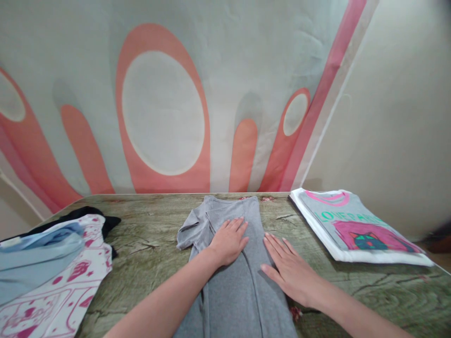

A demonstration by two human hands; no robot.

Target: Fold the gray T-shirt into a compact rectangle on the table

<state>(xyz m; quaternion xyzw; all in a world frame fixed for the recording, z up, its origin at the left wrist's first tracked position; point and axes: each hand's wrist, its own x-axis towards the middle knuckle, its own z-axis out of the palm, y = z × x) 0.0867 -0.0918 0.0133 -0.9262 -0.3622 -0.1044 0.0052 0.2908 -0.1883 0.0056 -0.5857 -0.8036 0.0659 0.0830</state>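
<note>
A grey short-sleeved garment [232,291] lies on the wood-patterned table, its right side folded inward and one sleeve spread out at the left. My left hand [230,241] rests flat on the upper part of the cloth, fingers extended. At the garment's right edge, my right hand [291,270] lies with its fingers stretched out, the fingertips touching the table and the cloth's border. Neither hand grips anything. The garment's lower end runs out of view at the bottom.
Folded shirts [352,225] are stacked at the right, a grey one with pink and green print on top. Loose clothes [49,263] in blue, white-and-pink and black lie at the left. Behind the table [141,234] hangs a printed backdrop [225,70].
</note>
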